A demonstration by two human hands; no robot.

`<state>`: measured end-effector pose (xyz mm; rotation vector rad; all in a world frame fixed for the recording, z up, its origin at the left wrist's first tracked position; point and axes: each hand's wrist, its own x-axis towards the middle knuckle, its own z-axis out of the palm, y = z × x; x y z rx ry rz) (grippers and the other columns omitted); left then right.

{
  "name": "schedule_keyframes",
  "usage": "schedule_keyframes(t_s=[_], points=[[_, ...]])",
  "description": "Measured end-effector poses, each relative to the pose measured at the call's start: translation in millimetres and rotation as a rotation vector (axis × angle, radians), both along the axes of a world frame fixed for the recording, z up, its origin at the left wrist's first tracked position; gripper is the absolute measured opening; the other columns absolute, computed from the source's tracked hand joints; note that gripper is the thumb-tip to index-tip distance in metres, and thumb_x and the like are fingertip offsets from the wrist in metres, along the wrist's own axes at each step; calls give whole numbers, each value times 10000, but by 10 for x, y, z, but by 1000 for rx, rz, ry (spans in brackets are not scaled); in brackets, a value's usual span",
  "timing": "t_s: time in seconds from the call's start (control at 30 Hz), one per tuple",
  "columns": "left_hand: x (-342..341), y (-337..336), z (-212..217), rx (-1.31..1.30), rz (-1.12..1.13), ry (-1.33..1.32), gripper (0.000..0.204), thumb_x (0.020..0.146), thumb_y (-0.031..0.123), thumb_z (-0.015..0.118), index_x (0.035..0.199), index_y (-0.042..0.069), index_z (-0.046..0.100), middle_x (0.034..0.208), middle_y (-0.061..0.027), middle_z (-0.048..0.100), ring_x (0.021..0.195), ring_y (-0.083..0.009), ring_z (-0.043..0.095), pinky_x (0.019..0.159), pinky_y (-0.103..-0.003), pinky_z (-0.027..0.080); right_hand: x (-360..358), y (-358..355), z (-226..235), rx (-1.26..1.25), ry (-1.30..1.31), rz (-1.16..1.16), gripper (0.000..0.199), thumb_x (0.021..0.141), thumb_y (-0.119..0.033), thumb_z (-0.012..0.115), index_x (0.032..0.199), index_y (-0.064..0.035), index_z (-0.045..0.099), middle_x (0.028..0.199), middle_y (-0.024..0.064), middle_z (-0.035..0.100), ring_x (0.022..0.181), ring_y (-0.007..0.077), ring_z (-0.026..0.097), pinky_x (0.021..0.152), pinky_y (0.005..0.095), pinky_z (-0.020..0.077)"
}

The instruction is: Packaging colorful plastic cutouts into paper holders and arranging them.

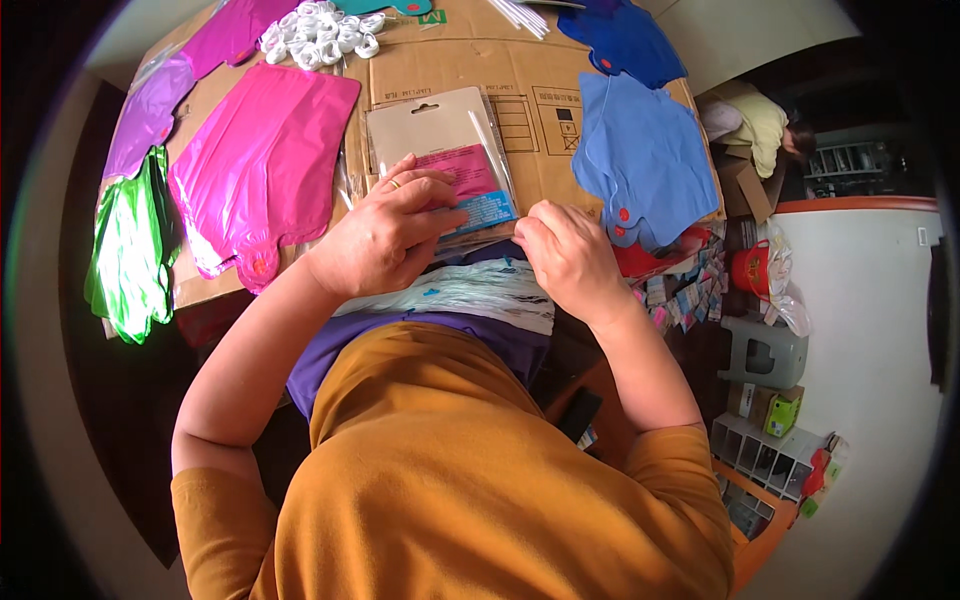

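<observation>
A flat clear plastic packet [398,128] lies at the near edge of the cardboard-topped table. Inside it show a pale backing card with a hang hole, a pink and blue printed insert [488,209] and thin white sticks. My left hand [378,232] curls over the packet's lower left part, its fingers bent and partly hiding the insert. At the lower right corner, my right hand [570,258] pinches the packet's edge between thumb and fingers. Below both hands, a stack of whitish, crinkled plastic [470,290] rests across my lap.
Flat shiny pieces surround the packet: pink [265,165], green [135,250], purple [150,115], light blue [645,160] and dark blue [625,45]. White coiled ribbons [318,35] and white sticks [520,15] lie at the far side. Another person [755,130] bends over boxes at right, beyond a grey stool [765,352].
</observation>
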<state>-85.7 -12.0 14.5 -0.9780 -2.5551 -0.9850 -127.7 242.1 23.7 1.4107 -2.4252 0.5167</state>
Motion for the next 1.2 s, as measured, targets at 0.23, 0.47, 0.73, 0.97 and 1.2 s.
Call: schedule_keyframes(t_s=[0.23, 0.47, 0.73, 0.97, 1.2], points=[[4, -31, -9, -22, -25, -4, 397, 714, -50, 636, 1098, 41, 682, 1107, -134, 587, 1143, -322, 559, 1097, -542, 317, 157, 20, -19, 15, 25, 8, 72, 808, -31, 577, 766, -29, 518, 762, 97, 482, 718, 249, 565, 682, 377, 489], [-10, -45, -23, -41, -47, 8, 385, 738, -47, 633, 1110, 42, 676, 1115, -132, 590, 1151, -321, 557, 1099, -552, 311, 830, 219, 123, -69, -1213, 535, 116, 828, -80, 693, 856, -18, 599, 880, 93, 613, 806, 241, 618, 726, 320, 499], [79, -89, 55, -46, -8, 51, 336, 801, -44, 610, 1122, 58, 603, 1161, -133, 585, 1210, -334, 539, 1126, -562, 274, 498, 1249, -680, 890, -483, -396, 177, 833, -167, 623, 796, -17, 711, 844, 176, 676, 824, 362, 664, 752, 449, 531], [379, -343, 228, -164, 33, 28, 545, 672, 235, 813, 1133, 97, 555, 1246, -131, 536, 1296, -339, 464, 1135, -554, 266, 145, 447, 474, 356, -242, -165, 423, 664, -25, 761, 1018, -75, 535, 1001, 97, 541, 927, 304, 580, 793, 408, 466], [286, -284, 45, -103, 94, 123, 290, 739, 85, 771, 969, 73, 594, 1074, -93, 631, 1154, -301, 594, 1077, -521, 364, -253, -66, 79, -20, -81, 284, 314, 735, -77, 758, 1019, -52, 628, 970, 103, 602, 849, 284, 604, 743, 390, 493]])
